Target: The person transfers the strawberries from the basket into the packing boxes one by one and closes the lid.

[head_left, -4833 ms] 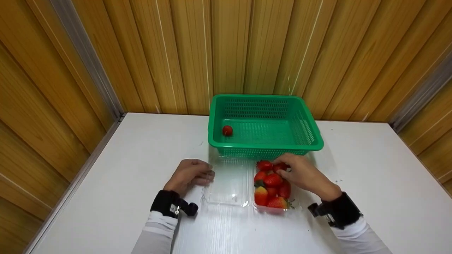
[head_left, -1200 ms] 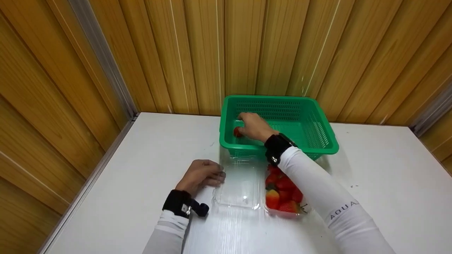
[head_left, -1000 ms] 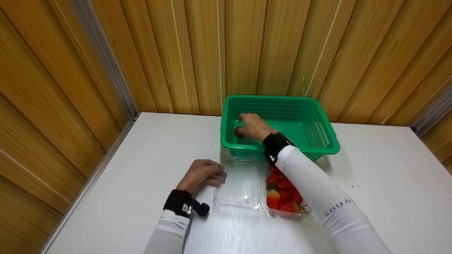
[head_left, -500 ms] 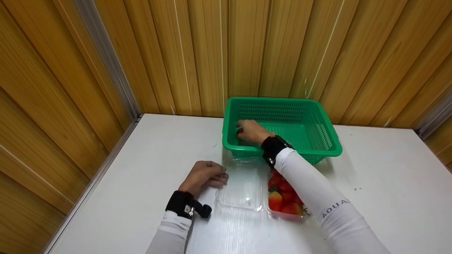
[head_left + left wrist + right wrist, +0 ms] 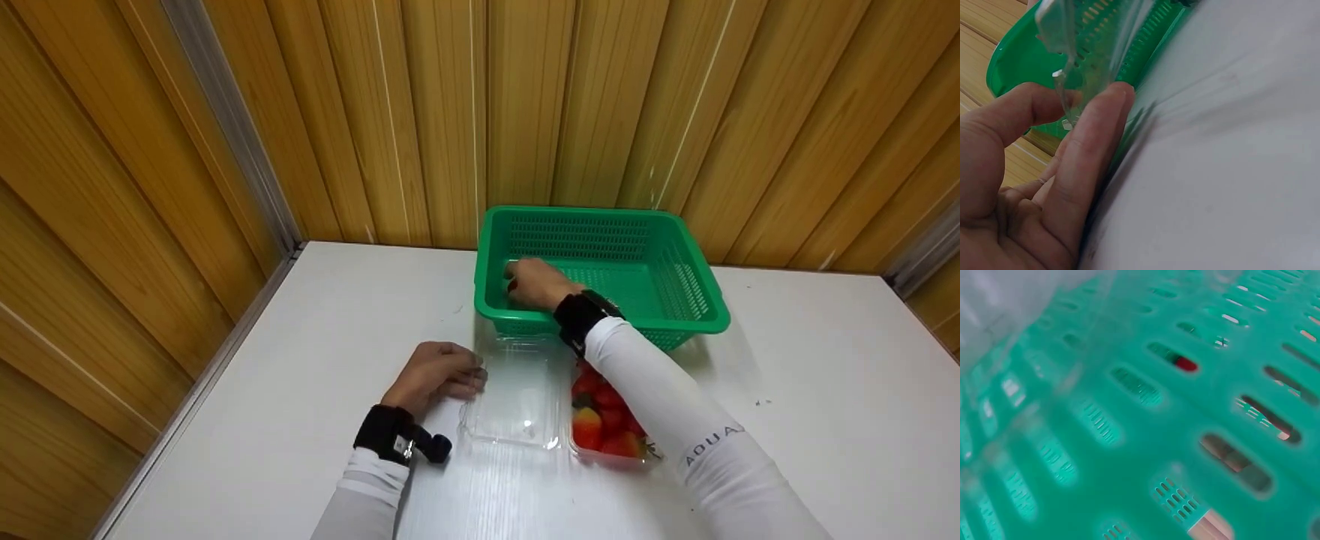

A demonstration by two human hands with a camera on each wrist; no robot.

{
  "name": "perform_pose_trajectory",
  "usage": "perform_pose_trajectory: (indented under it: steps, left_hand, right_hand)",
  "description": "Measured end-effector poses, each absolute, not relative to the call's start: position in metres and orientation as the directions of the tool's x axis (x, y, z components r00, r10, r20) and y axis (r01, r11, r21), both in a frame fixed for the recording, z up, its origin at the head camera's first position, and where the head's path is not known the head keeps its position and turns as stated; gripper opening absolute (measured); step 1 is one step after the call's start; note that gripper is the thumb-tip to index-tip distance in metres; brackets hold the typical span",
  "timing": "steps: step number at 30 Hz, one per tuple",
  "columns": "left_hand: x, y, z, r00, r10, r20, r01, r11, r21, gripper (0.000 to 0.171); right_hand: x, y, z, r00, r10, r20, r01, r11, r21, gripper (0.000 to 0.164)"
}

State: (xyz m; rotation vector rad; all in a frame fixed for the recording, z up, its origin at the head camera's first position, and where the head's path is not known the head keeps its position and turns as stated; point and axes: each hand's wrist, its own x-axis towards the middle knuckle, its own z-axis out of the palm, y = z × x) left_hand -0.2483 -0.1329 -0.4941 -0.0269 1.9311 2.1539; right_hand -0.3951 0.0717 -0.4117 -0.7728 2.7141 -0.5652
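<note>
My right hand (image 5: 538,283) reaches into the left side of the green basket (image 5: 604,324), fingers curled round a strawberry (image 5: 512,286) of which only a sliver of red shows. In the right wrist view the basket's slotted wall (image 5: 1129,489) fills the picture, and a spot of red strawberry (image 5: 1186,364) shows through one slot. My left hand (image 5: 439,375) pinches the left edge of a clear plastic clamshell lid (image 5: 514,397). In the left wrist view the lid's edge (image 5: 1067,95) lies between thumb and finger. Beside the lid, several strawberries (image 5: 600,420) fill the other half, partly hidden under my right forearm.
The basket stands at the back of a white table (image 5: 300,375), close to a wood-patterned wall (image 5: 442,120). The clamshell lies just in front of it. My right sleeve (image 5: 675,405) crosses over the strawberries.
My right hand has gone from the strawberries in the clamshell to the basket, then lower, its fingers closing round the strawberry there. My left hand keeps its place at the lid. The view shifts slightly.
</note>
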Motion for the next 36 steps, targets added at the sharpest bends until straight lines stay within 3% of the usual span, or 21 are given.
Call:
perform_pose_trajectory:
  steps: [9,12,17,23,36]
  left_hand:
    - [-0.249,-0.133,-0.494,-0.968,0.178,-0.175,-0.196,-0.105,0.975,0.023]
    - [-0.25,-0.132,-0.495,-0.968,0.179,-0.176,-0.197,-0.108,0.975,0.023]
    - [-0.25,-0.132,-0.495,-0.967,0.182,-0.177,-0.2,-0.117,0.973,0.023]
    - [-0.251,-0.132,-0.494,-0.964,0.179,-0.196,-0.216,-0.106,0.971,0.024]
    - [-0.251,-0.132,-0.495,-0.962,0.178,-0.206,-0.229,-0.116,0.967,0.024]
  right_hand:
    - [-0.393,0.074,-0.411,-0.805,-0.57,-0.163,-0.462,0.776,-0.429,0.03]
    - [-0.394,0.075,-0.413,-0.786,-0.595,-0.168,-0.498,0.77,-0.398,0.009]
    - [-0.397,0.075,-0.415,-0.763,-0.612,-0.205,-0.518,0.77,-0.371,0.033]
    - [-0.393,0.075,-0.411,-0.765,-0.612,-0.202,-0.531,0.776,-0.342,0.011]
    - [-0.385,0.085,-0.405,-0.767,-0.62,-0.168,-0.505,0.743,-0.439,0.029]
